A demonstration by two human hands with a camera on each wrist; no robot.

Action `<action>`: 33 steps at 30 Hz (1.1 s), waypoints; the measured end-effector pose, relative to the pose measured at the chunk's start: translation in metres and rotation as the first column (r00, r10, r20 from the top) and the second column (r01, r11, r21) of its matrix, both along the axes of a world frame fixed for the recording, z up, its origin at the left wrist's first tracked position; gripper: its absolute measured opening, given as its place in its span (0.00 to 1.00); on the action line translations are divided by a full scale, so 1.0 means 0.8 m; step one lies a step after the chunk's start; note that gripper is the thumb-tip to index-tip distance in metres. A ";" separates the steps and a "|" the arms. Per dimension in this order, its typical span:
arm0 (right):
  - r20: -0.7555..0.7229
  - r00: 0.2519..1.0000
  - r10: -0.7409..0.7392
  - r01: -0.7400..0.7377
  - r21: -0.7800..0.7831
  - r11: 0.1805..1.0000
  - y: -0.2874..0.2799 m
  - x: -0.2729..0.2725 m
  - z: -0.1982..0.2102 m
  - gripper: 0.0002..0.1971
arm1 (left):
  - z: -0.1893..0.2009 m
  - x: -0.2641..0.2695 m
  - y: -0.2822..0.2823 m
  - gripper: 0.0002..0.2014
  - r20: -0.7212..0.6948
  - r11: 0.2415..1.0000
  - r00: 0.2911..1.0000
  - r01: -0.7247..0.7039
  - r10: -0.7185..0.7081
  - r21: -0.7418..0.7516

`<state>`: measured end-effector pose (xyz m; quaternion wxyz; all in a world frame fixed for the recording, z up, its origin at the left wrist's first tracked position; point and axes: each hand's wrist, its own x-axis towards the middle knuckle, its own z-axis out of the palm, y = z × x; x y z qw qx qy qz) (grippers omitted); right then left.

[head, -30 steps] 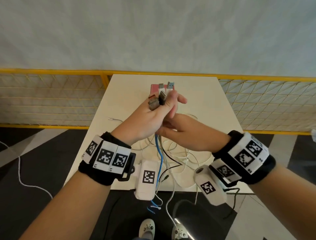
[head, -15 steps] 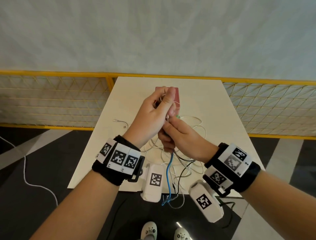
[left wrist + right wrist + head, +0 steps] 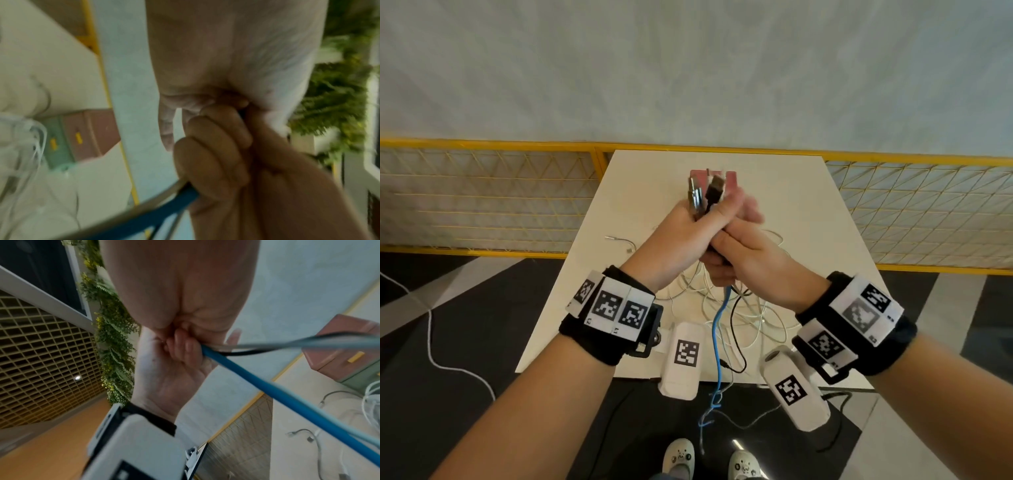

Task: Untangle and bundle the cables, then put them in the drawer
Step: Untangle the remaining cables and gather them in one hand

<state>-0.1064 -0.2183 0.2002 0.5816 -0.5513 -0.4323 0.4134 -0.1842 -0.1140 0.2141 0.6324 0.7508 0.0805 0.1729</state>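
Above the white table (image 3: 791,205), my left hand (image 3: 681,236) grips a bunch of cables just below their plug ends (image 3: 705,192), which stick up out of the fist. My right hand (image 3: 750,260) grips the same bunch directly beneath it, the two hands touching. A blue cable (image 3: 719,342) and a black cable (image 3: 736,325) hang from the right fist past the table's near edge. In the right wrist view the blue cable (image 3: 267,391) runs out of the curled fingers (image 3: 183,345). More white cables (image 3: 763,308) lie tangled on the table. The pink and green drawer box (image 3: 732,178) stands behind the hands.
A loose white cable end (image 3: 619,240) lies on the table's left side. Yellow mesh fencing (image 3: 482,198) runs behind and beside the table. Another white cable (image 3: 431,342) trails over the dark floor at the left. My shoes (image 3: 681,459) are below the near edge.
The plug ends show above my left fist again; half a second ago they were hidden behind the hand. Both hands stay clasped together on the bunch, in about the same place.
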 end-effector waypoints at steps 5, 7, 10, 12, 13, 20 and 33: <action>0.267 0.957 0.114 -0.124 0.020 0.992 0.000 0.007 -0.028 0.11 | 0.003 0.004 0.013 0.26 0.055 0.983 0.983 -0.177 0.174 0.057; 0.401 0.909 0.115 -0.118 -0.018 0.993 0.001 0.011 -0.045 0.11 | -0.001 0.005 0.018 0.26 0.090 0.976 0.971 -0.219 0.219 -0.016; 0.560 0.815 0.150 -0.093 -0.129 0.987 0.004 0.019 -0.080 0.12 | -0.003 0.004 0.021 0.26 0.094 0.951 0.956 -0.258 0.277 -0.170; 0.589 0.781 0.207 -0.090 -0.222 0.971 0.008 0.023 -0.104 0.11 | -0.005 0.003 0.026 0.26 0.078 0.932 0.950 -0.275 0.301 -0.237; 0.593 0.768 0.241 -0.095 -0.268 0.959 0.011 0.026 -0.116 0.11 | -0.005 0.002 0.029 0.25 0.078 0.927 0.948 -0.280 0.308 -0.250; 0.478 0.562 0.675 -0.188 -0.720 0.668 0.026 0.045 -0.171 0.25 | -0.004 -0.017 0.056 0.24 -0.013 0.909 0.943 -0.325 0.334 -0.262; 0.673 0.431 0.601 0.057 -0.685 0.726 0.063 0.020 -0.239 0.16 | -0.038 -0.027 0.073 0.29 -0.135 0.915 0.931 -0.359 0.339 -0.181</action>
